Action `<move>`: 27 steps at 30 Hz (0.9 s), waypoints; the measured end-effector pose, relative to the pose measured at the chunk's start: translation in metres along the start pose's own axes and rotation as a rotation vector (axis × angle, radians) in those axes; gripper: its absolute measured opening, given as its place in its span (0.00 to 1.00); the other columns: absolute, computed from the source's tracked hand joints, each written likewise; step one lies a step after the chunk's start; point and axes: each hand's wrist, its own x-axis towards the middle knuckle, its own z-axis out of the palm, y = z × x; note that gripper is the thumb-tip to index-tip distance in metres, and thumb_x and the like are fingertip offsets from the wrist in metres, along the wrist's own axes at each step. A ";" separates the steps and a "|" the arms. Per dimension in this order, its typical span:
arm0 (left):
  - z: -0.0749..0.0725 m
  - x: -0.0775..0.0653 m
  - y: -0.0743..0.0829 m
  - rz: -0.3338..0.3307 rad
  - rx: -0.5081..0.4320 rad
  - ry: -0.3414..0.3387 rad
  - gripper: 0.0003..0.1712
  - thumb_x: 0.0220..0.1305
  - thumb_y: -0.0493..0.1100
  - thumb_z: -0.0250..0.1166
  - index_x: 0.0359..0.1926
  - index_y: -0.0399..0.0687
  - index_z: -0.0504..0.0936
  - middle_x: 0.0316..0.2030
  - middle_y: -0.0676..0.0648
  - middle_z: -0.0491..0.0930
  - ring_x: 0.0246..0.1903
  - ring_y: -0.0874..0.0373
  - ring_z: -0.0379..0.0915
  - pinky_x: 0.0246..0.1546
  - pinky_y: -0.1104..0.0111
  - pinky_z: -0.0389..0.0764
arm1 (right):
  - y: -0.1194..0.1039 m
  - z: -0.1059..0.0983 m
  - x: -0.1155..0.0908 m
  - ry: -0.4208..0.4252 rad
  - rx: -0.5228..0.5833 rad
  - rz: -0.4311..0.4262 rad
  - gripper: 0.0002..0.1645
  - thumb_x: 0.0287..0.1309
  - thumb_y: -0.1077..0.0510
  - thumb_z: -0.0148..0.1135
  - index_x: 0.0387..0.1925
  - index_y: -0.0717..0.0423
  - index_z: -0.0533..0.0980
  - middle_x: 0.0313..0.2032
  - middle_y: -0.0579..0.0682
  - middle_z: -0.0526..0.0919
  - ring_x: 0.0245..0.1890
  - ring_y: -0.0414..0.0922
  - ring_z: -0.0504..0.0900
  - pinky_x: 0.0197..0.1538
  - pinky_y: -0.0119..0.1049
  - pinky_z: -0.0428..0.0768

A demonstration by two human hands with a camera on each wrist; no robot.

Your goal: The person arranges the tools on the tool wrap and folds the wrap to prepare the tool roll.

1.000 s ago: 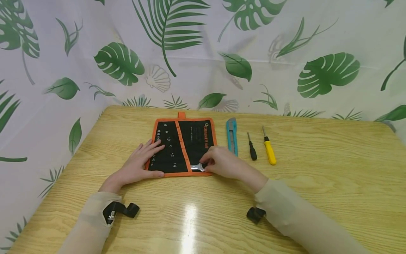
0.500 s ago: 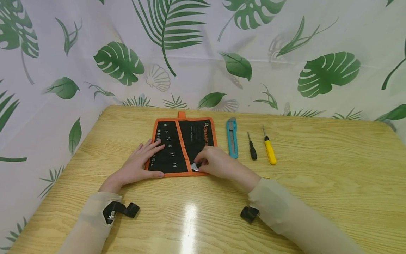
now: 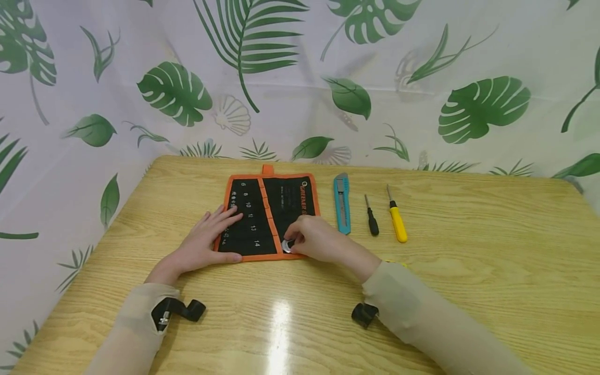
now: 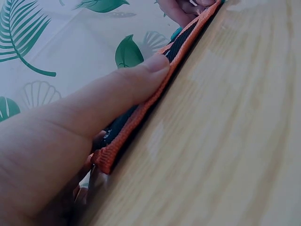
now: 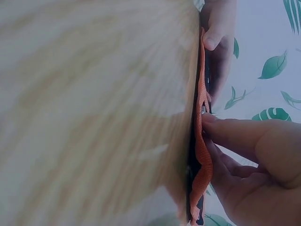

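Observation:
A black tool pouch [image 3: 272,208] with orange edging and printed numbers lies flat on the table. My left hand [image 3: 206,239] rests on its left part with straight, spread fingers; in the left wrist view the thumb presses along the orange edge [image 4: 134,122]. With thumb and fingers, my right hand [image 3: 316,239] pinches the end of a silver wrench [image 3: 287,247] at the lowest pocket, beside the number 14. Only a bit of the wrench shows; its shaft is hidden in the pocket. In the right wrist view the right hand [image 5: 256,155] is close against the pouch edge [image 5: 202,155].
To the right of the pouch lie a teal utility knife [image 3: 342,203], a small black screwdriver [image 3: 372,219] and a yellow-handled screwdriver [image 3: 398,221]. Something yellow [image 3: 398,263] peeks out behind the right sleeve. A leaf-patterned cloth [image 3: 290,104] hangs behind the wooden table [image 3: 225,323].
My right hand has moved left with the wrench, sliding it deeper into the pocket. Something yellow has come into view by the right sleeve. My left hand has stayed still.

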 end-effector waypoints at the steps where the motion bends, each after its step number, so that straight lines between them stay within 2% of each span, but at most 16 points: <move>1: 0.000 0.000 0.000 0.000 0.000 0.001 0.54 0.51 0.62 0.71 0.73 0.49 0.57 0.74 0.45 0.48 0.73 0.46 0.32 0.69 0.49 0.34 | 0.000 0.000 0.000 -0.004 0.003 0.001 0.13 0.53 0.67 0.68 0.42 0.61 0.82 0.37 0.51 0.79 0.33 0.40 0.78 0.34 0.26 0.77; 7: 0.000 0.000 0.000 0.000 -0.002 0.003 0.54 0.51 0.62 0.71 0.73 0.49 0.58 0.73 0.45 0.48 0.73 0.46 0.33 0.69 0.49 0.34 | 0.004 -0.007 -0.007 -0.010 0.056 -0.004 0.15 0.54 0.65 0.68 0.45 0.60 0.81 0.40 0.51 0.80 0.35 0.42 0.78 0.38 0.29 0.78; 16: 0.000 0.000 0.000 0.006 0.001 0.008 0.54 0.51 0.62 0.71 0.73 0.49 0.58 0.73 0.45 0.49 0.73 0.45 0.33 0.69 0.49 0.34 | 0.011 -0.033 -0.039 0.036 0.146 0.026 0.18 0.57 0.62 0.67 0.51 0.59 0.80 0.44 0.51 0.81 0.39 0.43 0.77 0.38 0.34 0.79; 21: -0.001 0.000 0.001 0.008 0.001 0.011 0.53 0.51 0.62 0.71 0.73 0.49 0.58 0.73 0.44 0.49 0.73 0.45 0.33 0.69 0.49 0.34 | 0.028 -0.047 -0.057 0.078 0.101 0.044 0.20 0.57 0.62 0.67 0.52 0.60 0.79 0.49 0.52 0.81 0.40 0.45 0.77 0.38 0.35 0.79; 27: -0.001 -0.001 0.001 0.007 0.002 0.008 0.53 0.51 0.62 0.71 0.73 0.49 0.58 0.73 0.45 0.49 0.73 0.45 0.34 0.69 0.49 0.34 | 0.049 -0.062 -0.074 0.135 0.064 0.082 0.23 0.58 0.64 0.65 0.55 0.64 0.75 0.52 0.59 0.79 0.41 0.50 0.77 0.42 0.43 0.79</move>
